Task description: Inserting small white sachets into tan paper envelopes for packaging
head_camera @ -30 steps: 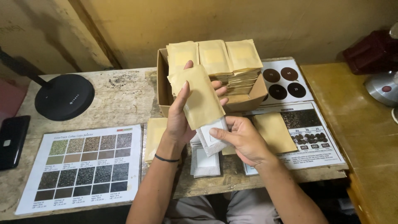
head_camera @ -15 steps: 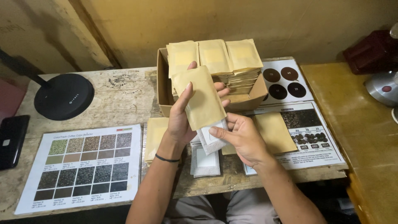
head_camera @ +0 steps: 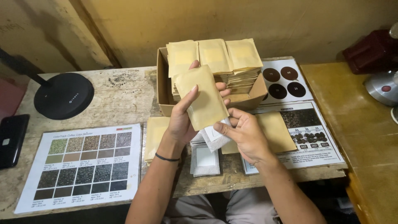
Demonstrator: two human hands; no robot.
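Change: hardly anything has shifted since the earlier frames; both hands keep their grips, and the tan pouch stays tilted over the box front.
Far left: flat black phone (head_camera: 11, 140) at the bench (head_camera: 120, 97) edge, round black lamp base (head_camera: 63, 96) behind it.
Left-centre: printed colour chart sheet of small green-to-dark-brown squares (head_camera: 85, 166) lying flat.
Left hand (head_camera: 182, 120): fingers closed on a plain tan kraft paper pouch (head_camera: 204, 97), thumb across its front, other fingers behind; a thin black band circles the wrist.
Below the hands: small stack of white filter sachets (head_camera: 205, 161) on the bench, beside a flat tan pouch pile (head_camera: 155, 132).
Right hand (head_camera: 244, 135): fingers pinch a white filter sachet (head_camera: 214, 137) just under the held pouch's lower edge, touching it.
Behind: open brown cardboard box (head_camera: 253, 96) packed with upright tan pouches.
Right: printed sheet with four dark round swatches (head_camera: 288, 83).
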